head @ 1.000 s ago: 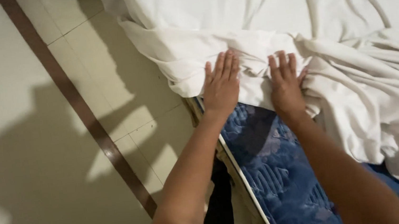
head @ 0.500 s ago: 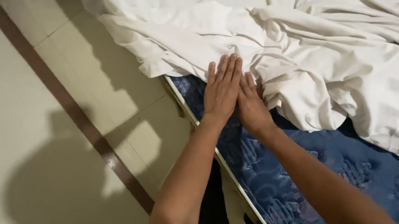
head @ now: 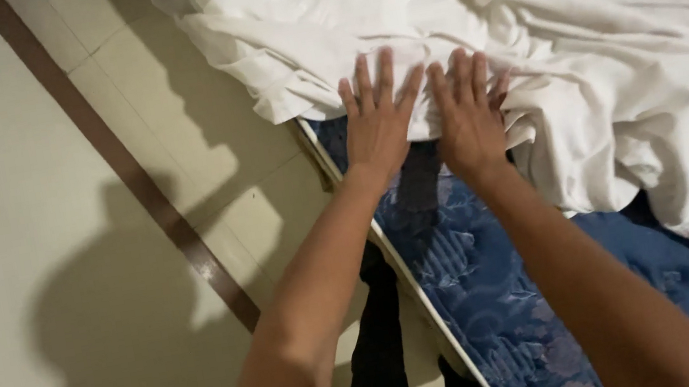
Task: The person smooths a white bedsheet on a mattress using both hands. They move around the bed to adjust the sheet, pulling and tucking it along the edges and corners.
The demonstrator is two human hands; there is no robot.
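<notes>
White crumpled cotton bedsheet (head: 579, 46) is lying bunched across the bed, its loose edge sitting directly under the fingertips of both hands and spreading away beyond and to the right of them. Left hand (head: 376, 119) is pressing flat on that edge, its fingers (head: 364, 84) spread wide and straight, gripping nothing. Right hand (head: 466, 114) is lying just beside it, palm down, fingers (head: 459, 74) likewise splayed open and resting on the folds, with the thumb side touching a raised ridge of cloth. Both hands are sitting close together, nearly touching at the index fingers.

Blue floral-patterned quilted mattress (head: 510, 305) is showing bare below the wrists, running back under both forearms toward the person, with a pale piped border (head: 416, 293) along its left side. Cream tiled floor (head: 11, 182) is stretching out well to the left of the fingers, crossed by a dark brown diagonal strip (head: 120, 174). Dark trouser legs (head: 379, 354) are standing between the mattress and the floor.
</notes>
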